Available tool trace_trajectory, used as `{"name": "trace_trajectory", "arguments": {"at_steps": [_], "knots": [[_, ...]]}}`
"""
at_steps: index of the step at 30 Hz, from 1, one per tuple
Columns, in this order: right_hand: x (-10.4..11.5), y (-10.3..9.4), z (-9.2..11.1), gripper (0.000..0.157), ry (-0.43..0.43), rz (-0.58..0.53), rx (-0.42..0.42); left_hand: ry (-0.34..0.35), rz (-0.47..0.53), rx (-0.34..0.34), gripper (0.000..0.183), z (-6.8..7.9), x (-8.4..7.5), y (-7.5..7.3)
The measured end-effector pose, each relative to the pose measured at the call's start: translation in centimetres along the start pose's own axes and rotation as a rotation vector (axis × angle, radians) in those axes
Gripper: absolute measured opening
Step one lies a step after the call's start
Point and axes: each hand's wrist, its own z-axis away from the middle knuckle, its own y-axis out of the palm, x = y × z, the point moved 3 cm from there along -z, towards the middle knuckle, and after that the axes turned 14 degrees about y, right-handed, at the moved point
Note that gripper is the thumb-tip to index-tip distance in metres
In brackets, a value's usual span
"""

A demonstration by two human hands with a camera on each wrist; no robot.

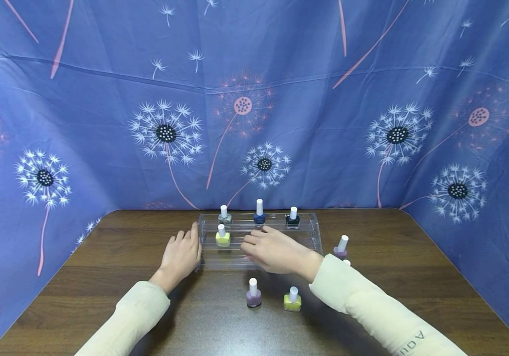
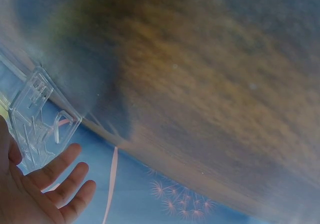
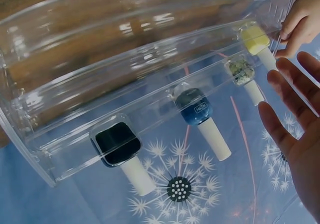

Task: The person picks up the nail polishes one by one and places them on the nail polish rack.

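Observation:
A clear tiered display rack (image 1: 219,259) stands at the back middle of the table. My left hand (image 1: 182,254) rests against its left end, the index finger straight along the side. In the left wrist view the other fingers of the left hand (image 2: 65,184) are spread. My right hand (image 1: 276,251) is over the middle of the rack; something pinkish shows beneath its fingers, and I cannot tell whether it holds a bottle. On the top tier are a glittery nail polish (image 1: 225,217), a blue one (image 1: 259,217) and a black one (image 1: 292,221). A pale yellow nail polish (image 1: 223,239) sits one tier lower.
Before the rack stand a mauve nail polish (image 1: 253,297) and a yellow-green one (image 1: 292,302). Another mauve bottle (image 1: 340,251) stands to the right, and a white cap (image 1: 347,262) peeks over the right sleeve. A blue dandelion-print cloth (image 1: 317,163) hangs behind the table.

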Motion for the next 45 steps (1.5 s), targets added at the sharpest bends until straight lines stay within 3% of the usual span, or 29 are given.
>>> {"name": "trace_trajectory", "arguments": {"at_steps": [8, 16, 27, 34, 45], "knots": [[0.4, -0.3, 1.1, 0.012, -0.031, -0.020, -0.053, -0.003, 0.002, -0.003, 0.053, 0.0, -0.1, -0.2], [0.9, -0.5, 1.8, 0.020, -0.041, -0.069, -0.015, 0.004, -0.002, -0.052, 0.051, -0.1, -0.2, -0.2], [2.2, -1.0, 2.6, 0.020, -0.138, -0.089, -0.111, 0.000, -0.006, -0.040, 0.051, -0.1, -0.2, -0.2], [2.5, -0.6, 3.1, 0.022, -0.151, -0.098, -0.091, 0.002, -0.010, -0.032, 0.051, -0.1, -0.2, -0.2], [2.8, 0.0, 3.9, 0.011, -0.166, -0.108, -0.061, -0.004, -0.001, -0.039, 0.051, 0.0, -0.2, -0.2]]}}
